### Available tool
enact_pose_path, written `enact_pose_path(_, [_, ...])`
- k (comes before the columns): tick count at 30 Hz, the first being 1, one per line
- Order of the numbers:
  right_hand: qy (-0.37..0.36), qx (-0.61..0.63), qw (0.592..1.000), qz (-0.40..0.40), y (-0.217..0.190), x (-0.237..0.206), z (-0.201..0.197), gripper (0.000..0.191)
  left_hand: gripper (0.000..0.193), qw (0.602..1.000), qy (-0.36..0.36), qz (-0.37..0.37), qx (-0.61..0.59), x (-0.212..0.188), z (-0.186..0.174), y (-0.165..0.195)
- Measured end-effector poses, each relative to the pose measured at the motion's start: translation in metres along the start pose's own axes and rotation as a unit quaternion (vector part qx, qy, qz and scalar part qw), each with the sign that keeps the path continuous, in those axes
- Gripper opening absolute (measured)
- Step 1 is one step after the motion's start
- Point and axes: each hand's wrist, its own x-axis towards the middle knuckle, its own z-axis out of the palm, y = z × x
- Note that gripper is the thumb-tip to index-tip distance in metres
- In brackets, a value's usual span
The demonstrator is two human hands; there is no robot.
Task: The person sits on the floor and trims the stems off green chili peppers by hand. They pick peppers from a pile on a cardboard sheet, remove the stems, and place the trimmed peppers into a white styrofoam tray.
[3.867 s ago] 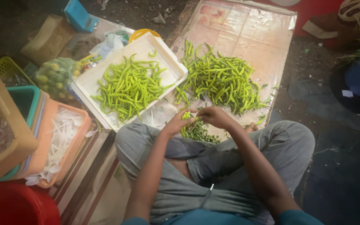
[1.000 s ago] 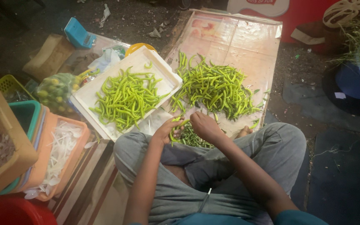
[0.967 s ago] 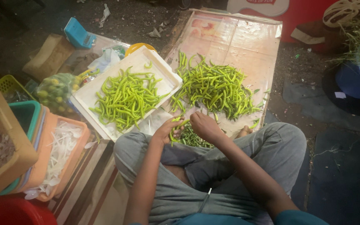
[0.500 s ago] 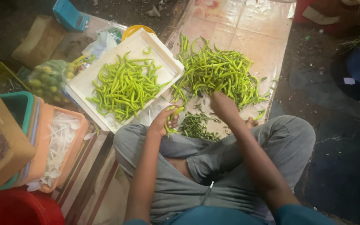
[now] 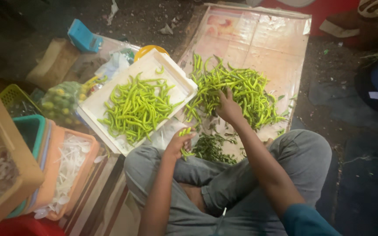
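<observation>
We're sitting cross-legged w/ the white tray as our landmark, and we're working w/ both hands. Our left hand is hovering just below the tray's lower right corner, fingers clenched round a small bunch of green chillies; we're counting approx. 4–5 pods in it, can't be exact. Our right hand is reaching to the right of the tray, palm down on the loose chilli pile, fingers curled into the pods; whether it's actually gripping any, we can't tell.

The pile is lying on one flattened cardboard sheet, just right of the tray; too many pods to count. The tray itself is holding a second heap of chillies, also way too many to count. So that's 2 big heaps + 1 handful. Below the tray's right corner, btwn our knees, one darker heap of green stems/trimmings is sitting on the sheet.

Left of the tray: 1 clear bag of small yellow-green fruit, touching the tray's edge. Further left and below: 1 orange crate w/ white scraps, 1 teal crate beside it, 1 tan crate over them. Above the tray's left side: 1 blue box.
</observation>
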Motion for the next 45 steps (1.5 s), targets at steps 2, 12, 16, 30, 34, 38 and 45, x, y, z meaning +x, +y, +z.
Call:
enact_pose_path(2, [0.078,0.025,0.996,-0.038,-0.003,0.006,0.006,0.067,0.029,1.000,0.010,0.023,-0.014,0.001,-0.003,-0.002])
enact_pose_path(12, [0.021,0.314,0.949,-0.015,-0.045,-0.062,-0.002,0.023,0.021,0.969,0.124,0.213,-0.031,0.008,0.003,-0.001])
enact_pose_path(16, [-0.174,0.368,0.911,-0.067,-0.055,-0.077,-0.013,0.042,0.025,0.965,0.098,0.235,0.057,0.005,0.010,-0.007])
enact_pose_path(30, [-0.216,0.073,0.951,-0.210,-0.045,-0.100,-0.038,0.017,0.031,0.975,-0.101,0.039,0.193,-0.026,0.046,0.009])
enact_pose_path(34, [-0.196,0.083,0.946,-0.245,-0.044,-0.099,-0.048,0.017,0.040,0.965,-0.110,0.088,0.220,-0.034,0.054,0.018])
enact_pose_path(38, [-0.262,0.108,0.942,-0.180,-0.046,-0.102,-0.057,0.017,0.046,0.954,-0.114,0.088,0.263,-0.044,0.059,0.021])
enact_pose_path(45, [-0.417,0.144,0.889,-0.119,-0.029,-0.108,-0.052,0.025,0.062,0.871,-0.161,0.225,0.407,-0.042,0.073,0.006])
